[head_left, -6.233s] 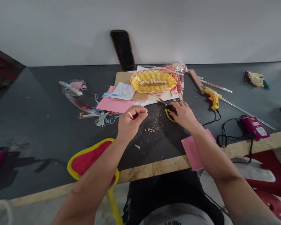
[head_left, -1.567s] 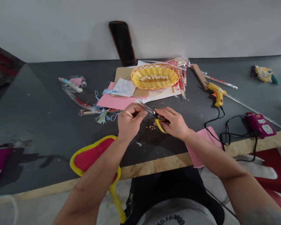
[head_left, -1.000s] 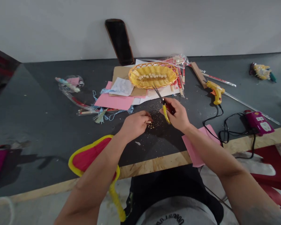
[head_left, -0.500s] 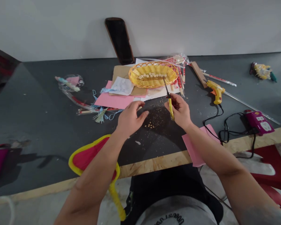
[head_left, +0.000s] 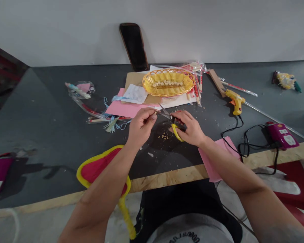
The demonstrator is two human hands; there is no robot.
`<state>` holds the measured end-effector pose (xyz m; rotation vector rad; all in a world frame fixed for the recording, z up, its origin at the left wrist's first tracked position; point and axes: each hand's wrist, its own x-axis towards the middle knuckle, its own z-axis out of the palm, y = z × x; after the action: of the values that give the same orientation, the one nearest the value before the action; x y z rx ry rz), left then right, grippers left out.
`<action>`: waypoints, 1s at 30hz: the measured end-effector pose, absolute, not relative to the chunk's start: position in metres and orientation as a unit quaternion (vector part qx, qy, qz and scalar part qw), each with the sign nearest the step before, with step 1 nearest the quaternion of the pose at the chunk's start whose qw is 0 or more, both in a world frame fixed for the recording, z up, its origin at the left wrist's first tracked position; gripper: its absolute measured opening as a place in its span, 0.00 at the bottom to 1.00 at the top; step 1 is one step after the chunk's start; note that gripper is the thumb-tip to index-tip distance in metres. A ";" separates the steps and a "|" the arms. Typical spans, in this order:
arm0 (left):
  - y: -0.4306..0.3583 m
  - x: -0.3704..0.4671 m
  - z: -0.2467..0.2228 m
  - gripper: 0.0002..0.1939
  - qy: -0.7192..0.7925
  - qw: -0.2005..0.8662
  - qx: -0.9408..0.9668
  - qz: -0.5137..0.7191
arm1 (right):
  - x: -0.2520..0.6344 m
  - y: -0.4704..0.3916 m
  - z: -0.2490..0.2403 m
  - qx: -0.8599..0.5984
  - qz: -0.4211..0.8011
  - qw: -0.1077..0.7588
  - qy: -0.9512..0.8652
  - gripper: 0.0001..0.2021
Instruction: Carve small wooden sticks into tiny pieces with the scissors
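Yellow-handled scissors [head_left: 177, 132] are in my right hand [head_left: 190, 127], their blades parted and pointing up and left. My left hand [head_left: 142, 127] pinches a small thin piece [head_left: 155, 113], perhaps a stick end, beside the blades; most of it is hidden by the fingers. On the dark table below lie several tiny tan bits [head_left: 163, 136] among scattered crumbs. Beyond the hands, a yellow woven basket [head_left: 168, 88] holds a row of small pale pieces.
Pink paper [head_left: 116, 107], tassels [head_left: 111, 125] and wrapped sticks surround the basket. A phone [head_left: 134, 46] leans on the wall. At right are a yellow glue gun [head_left: 235, 102], cords and a purple power box [head_left: 282, 135]. A red-and-yellow shape [head_left: 98, 167] lies by my left forearm.
My left fingers have closed in a pinch. In my right hand the scissors have turned leftward and opened, and their blades now meet the left fingertips. The view has shifted slightly.
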<state>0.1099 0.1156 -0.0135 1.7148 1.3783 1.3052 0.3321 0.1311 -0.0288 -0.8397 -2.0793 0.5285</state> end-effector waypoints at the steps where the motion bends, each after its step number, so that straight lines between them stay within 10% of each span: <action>1: 0.115 0.111 -0.015 0.13 0.513 0.304 0.633 0.494 | 0.332 0.131 -0.029 -0.329 0.205 0.399 -0.831 0.21; 30: 0.114 0.114 -0.014 0.12 0.499 0.296 0.627 0.520 | 0.331 0.127 -0.031 -0.334 0.209 0.385 -0.834 0.20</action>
<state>0.1145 0.1137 -0.0143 1.6679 1.3260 1.3836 0.3306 0.1269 -0.0314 -0.8515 -2.1255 0.5316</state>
